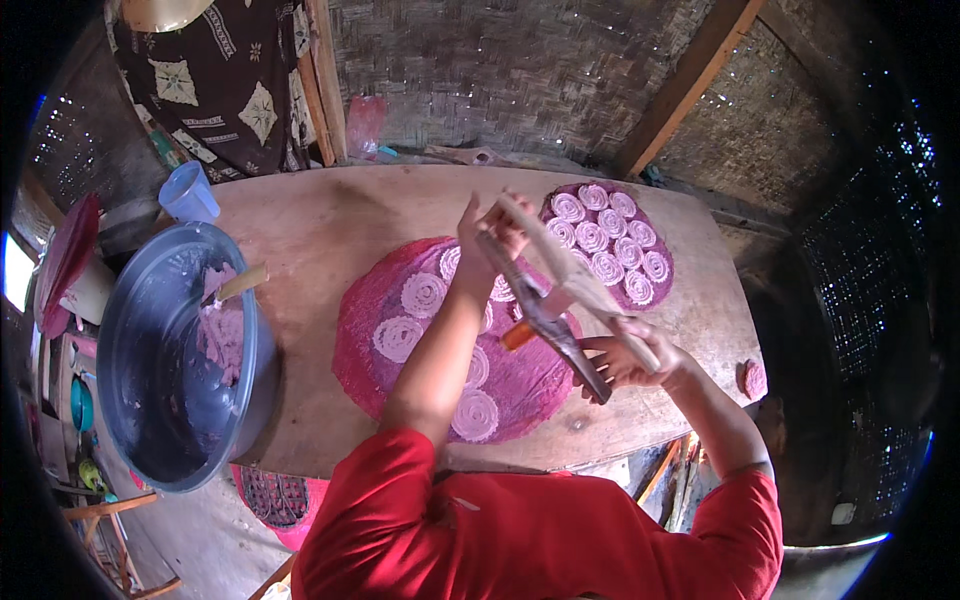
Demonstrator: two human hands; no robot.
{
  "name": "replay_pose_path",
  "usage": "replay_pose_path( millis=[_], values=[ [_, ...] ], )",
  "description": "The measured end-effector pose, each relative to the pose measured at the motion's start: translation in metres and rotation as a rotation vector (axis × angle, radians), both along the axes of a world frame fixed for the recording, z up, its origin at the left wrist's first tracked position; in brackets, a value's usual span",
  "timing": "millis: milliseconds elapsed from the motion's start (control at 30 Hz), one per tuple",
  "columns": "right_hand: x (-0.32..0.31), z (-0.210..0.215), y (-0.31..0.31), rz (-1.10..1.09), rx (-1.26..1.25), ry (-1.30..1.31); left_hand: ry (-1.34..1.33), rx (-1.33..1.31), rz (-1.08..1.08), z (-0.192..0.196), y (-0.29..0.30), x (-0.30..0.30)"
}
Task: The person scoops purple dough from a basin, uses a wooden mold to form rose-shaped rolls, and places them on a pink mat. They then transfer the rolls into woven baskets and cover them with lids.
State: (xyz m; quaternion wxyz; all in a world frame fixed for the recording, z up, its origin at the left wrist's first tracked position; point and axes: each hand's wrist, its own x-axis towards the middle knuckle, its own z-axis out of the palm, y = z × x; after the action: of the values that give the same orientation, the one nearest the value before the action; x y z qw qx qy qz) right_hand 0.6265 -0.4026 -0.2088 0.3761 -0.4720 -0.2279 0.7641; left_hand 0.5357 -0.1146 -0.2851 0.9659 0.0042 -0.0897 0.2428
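Note:
Both my hands hold a wooden hand press made of a pale bar (572, 268) and a dark bar (545, 322), slanting over the table. My left hand (492, 228) grips the upper ends. At the lower right, my right hand (638, 358) is around the pale bar, its outer fingers by the dark bar's end. Between the bars is a pinkish block, and an orange piece (517, 335) sticks out. Beneath lies a round magenta mat (362, 300) with several pink dough spirals (399, 339); my left forearm and the press hide part of it.
A smaller mat (655, 206) full of spirals (591, 237) is at the table's far right. At left stands a blue tub (165, 400) with pink dough (220, 335) and a light stick (243, 281). Behind it is a blue cup (189, 193). A pink lump (752, 379) sits by the right edge.

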Motion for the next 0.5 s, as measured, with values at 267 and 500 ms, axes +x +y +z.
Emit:
replay_pose_path(
  millis=[267,500],
  values=[
    [0.000,0.031,0.021,-0.019,0.010,-0.255,-0.244,0.028,0.199,-0.015,0.020,-0.008],
    [-0.008,0.052,0.025,-0.030,0.061,-0.386,-0.273,0.066,0.213,0.023,0.017,-0.017]
  ],
)
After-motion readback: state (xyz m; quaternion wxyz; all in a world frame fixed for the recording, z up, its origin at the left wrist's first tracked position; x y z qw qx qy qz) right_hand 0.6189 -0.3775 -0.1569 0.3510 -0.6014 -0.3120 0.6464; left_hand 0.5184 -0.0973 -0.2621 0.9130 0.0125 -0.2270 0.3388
